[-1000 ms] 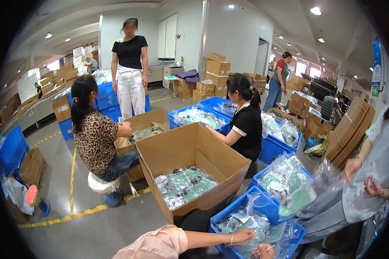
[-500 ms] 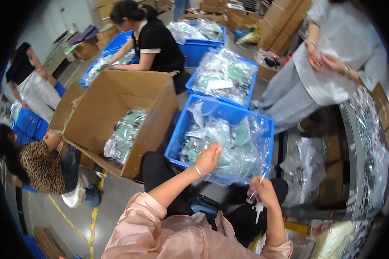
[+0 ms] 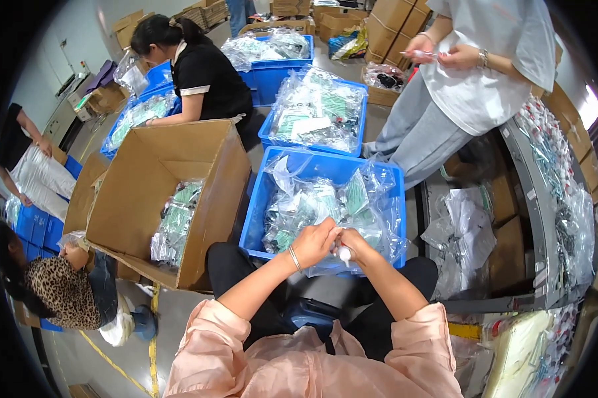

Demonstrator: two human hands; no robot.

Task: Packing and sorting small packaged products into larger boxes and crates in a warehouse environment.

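At the far left, a person in a leopard-print top [image 3: 63,292] crouches beside a big cardboard box [image 3: 163,199], which stands open and holds a stack of clear bags with green contents along its right inner wall. Behind the box a person in a black shirt [image 3: 203,83] bends over other blue bins of the same bags.

In the middle, the blue bin [image 3: 259,199] in front of the wearer is piled with clear plastic bags [image 3: 319,199]. Half a second ago the left hand was stretched out over those bags and the right hand was held apart, lower and to the right, with something thin in its fingers. Now both have come together just above the near edge of the bin. The left hand [image 3: 315,240], a bangle on its wrist, is closed with its fingertips pinching at a small white object [image 3: 344,252]; the right hand [image 3: 360,242] is curled around the same object from the other side. Each hand is therefore clenched on it, though what the object is cannot be told at this size. By my reading, the work has moved from reaching among the bags to handling this one small piece with both hands.

To the right, a standing person in a white shirt [image 3: 491,60] fingers something small at chest height, and a long shelf [image 3: 544,199] of bagged goods runs along the edge.
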